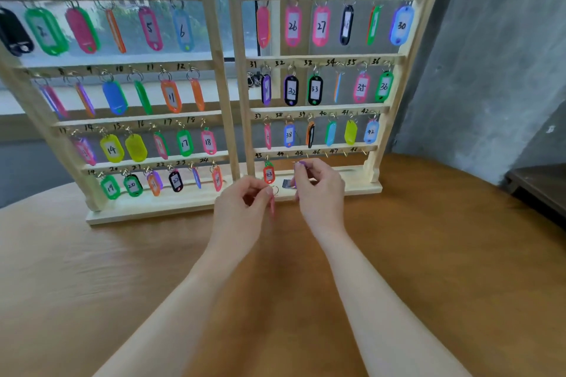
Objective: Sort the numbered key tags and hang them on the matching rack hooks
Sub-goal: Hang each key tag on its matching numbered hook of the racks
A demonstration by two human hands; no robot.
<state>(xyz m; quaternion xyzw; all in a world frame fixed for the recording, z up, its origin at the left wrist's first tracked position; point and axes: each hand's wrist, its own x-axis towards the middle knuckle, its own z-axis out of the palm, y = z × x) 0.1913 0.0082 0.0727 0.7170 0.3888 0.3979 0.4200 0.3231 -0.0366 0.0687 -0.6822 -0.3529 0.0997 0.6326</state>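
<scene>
Now, left hand (245,202): fingers curled, pinching a pink key tag (272,206) by its ring end; the tag hangs down just in front of the rack's base.
Right hand (318,184): fingers curled around a purple key tag (301,164), raised near the bottom row of hooks at 44 to 46.
Right rack (306,58): wooden, on the worktop (428,254); hooks 25 to 43 carry tags, hooks 44 to 48 are bare.
Tag 43 (269,174): red, hanging on its hook between the two hands.
Left rack (214,55): just beside the right one, every hook in view filled.
Dark tag (287,183): lying on the base, partly hidden by the right hand.
</scene>
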